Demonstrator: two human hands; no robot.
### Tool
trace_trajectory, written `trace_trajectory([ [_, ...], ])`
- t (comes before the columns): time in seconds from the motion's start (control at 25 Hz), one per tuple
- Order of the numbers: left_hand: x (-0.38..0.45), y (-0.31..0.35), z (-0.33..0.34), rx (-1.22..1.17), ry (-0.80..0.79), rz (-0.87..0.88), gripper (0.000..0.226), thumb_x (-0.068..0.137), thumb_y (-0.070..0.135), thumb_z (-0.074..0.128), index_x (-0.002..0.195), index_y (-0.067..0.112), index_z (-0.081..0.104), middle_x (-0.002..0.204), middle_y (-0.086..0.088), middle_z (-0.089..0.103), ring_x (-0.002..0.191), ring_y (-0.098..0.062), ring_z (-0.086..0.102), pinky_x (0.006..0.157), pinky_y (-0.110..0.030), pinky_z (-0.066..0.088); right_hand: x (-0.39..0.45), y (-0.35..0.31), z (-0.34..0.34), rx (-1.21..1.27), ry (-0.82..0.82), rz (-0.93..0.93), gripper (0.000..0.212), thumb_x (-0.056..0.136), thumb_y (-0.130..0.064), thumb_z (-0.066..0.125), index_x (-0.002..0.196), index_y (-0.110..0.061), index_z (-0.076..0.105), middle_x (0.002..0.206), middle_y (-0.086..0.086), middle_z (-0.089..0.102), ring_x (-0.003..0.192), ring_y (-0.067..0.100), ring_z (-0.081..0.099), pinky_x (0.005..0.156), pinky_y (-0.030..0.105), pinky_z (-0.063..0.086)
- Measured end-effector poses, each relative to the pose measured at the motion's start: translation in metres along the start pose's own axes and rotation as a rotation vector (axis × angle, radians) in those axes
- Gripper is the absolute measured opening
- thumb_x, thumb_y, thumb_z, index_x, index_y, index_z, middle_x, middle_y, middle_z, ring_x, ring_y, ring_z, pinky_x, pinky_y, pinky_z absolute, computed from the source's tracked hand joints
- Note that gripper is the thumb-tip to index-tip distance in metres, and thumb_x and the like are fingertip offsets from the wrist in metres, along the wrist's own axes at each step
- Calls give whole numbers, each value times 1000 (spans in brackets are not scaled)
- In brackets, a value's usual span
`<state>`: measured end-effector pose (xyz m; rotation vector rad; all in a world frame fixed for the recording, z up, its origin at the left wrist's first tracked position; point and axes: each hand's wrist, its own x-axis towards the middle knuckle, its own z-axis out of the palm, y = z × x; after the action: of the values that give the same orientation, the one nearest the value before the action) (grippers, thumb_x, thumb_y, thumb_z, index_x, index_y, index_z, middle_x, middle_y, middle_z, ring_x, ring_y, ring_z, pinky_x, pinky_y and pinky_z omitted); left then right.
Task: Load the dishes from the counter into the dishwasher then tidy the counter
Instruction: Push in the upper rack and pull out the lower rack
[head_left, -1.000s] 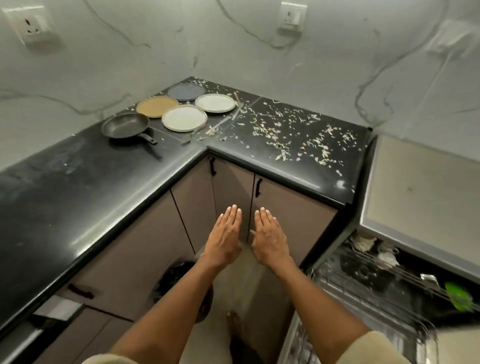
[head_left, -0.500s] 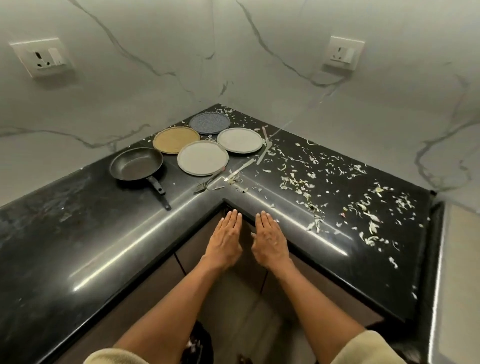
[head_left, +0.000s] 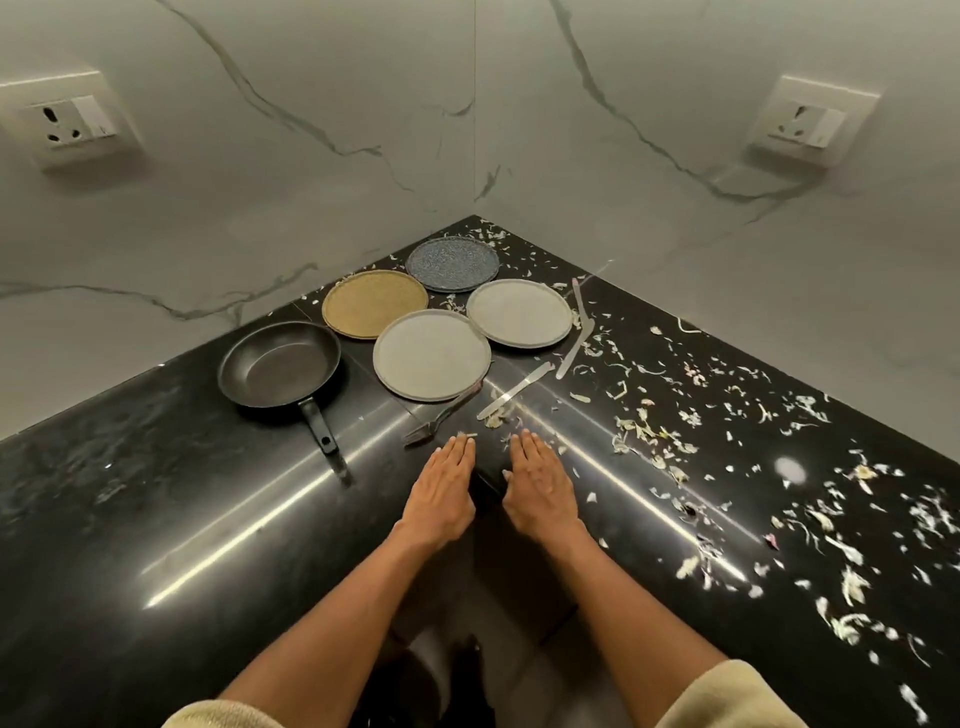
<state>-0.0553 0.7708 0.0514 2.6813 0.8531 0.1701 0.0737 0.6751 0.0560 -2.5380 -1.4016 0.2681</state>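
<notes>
Since a second ago, when the open dishwasher rack showed at lower right, the view has swung away from it and up onto the counter corner.

Hands: the left hand (head_left: 441, 493) and right hand (head_left: 540, 488) have advanced side by side from in front of the cabinet doors to over the counter's inner corner; fingers straight and together, palms down, grasping nothing. Whether they touch the surface I cannot tell.

Counter: the black counter (head_left: 156, 493) runs in an L into the wall corner.

Dishes: none has shifted. The frying pan (head_left: 280, 364) sits furthest left, handle pointing toward the person. Beside it lie the tan plate (head_left: 374, 304), the speckled blue plate (head_left: 452, 264) nearest the wall corner, the near grey plate (head_left: 431, 354) and the far grey plate (head_left: 519, 313), all flat and unstacked.

Cutlery: a fork (head_left: 441, 415) lies just beyond the left fingertips; a knife (head_left: 514, 389) and a second knife (head_left: 576, 338) lie right of the plates.

Mess: pale food scraps (head_left: 779, 493) are scattered across the right arm of the counter, some beside the right hand.

Meaning: loading appears not yet begun; the fork looks the closest first pick.

Dishwasher: out of view now.
</notes>
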Motion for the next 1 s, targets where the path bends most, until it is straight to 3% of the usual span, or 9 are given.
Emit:
trace_trajectory([
  [0.4,83,-38,-2,-61,14,39,73,91,3,45,157,10,16,165,-5,15,152,-14,9,120,-22,-6,102,-16,1,-63,-60,-49,71,95,-8,40,160,-8,11,167,10,10,155,22,5,126,34,2],
  [0.48,88,-44,-2,-73,38,19,71,87,-3,49,154,8,27,160,-8,30,150,-19,23,121,-24,5,113,-19,4,-52,-45,-90,69,93,-6,43,158,-9,20,166,11,19,154,24,12,126,36,7],
  [0.56,92,-53,-1,-97,76,-20,68,81,-9,54,146,8,45,146,-9,51,138,-24,44,116,-31,31,123,-24,4,-34,-6,-154,63,88,-3,52,150,-7,41,155,12,41,146,29,33,123,38,23],
  [0.64,95,-60,0,-120,123,-49,57,75,-9,59,129,12,61,120,-3,67,112,-23,59,91,-35,54,134,-25,8,-15,68,-228,49,79,-4,63,128,-9,63,127,8,62,122,28,54,106,38,46],
  [0.76,97,-67,-6,-128,142,-118,36,72,-5,65,101,16,69,89,0,68,81,-20,57,67,-32,51,144,-30,13,-13,74,-243,36,71,-3,71,105,-15,71,104,4,66,99,26,59,80,35,53],
  [0.92,102,-68,-17,-159,132,-194,21,71,-4,67,81,14,69,74,-2,64,74,-21,58,63,-24,36,152,-32,20,-40,88,-247,28,67,1,67,90,-16,70,95,4,61,90,26,56,71,34,46],
  [1.0,104,-67,-21,-188,136,-222,17,72,-3,66,78,13,69,75,-2,65,74,-20,57,64,-23,36,155,-30,21,-52,108,-253,25,65,1,70,83,-16,69,89,3,57,85,24,53,67,31,40],
])
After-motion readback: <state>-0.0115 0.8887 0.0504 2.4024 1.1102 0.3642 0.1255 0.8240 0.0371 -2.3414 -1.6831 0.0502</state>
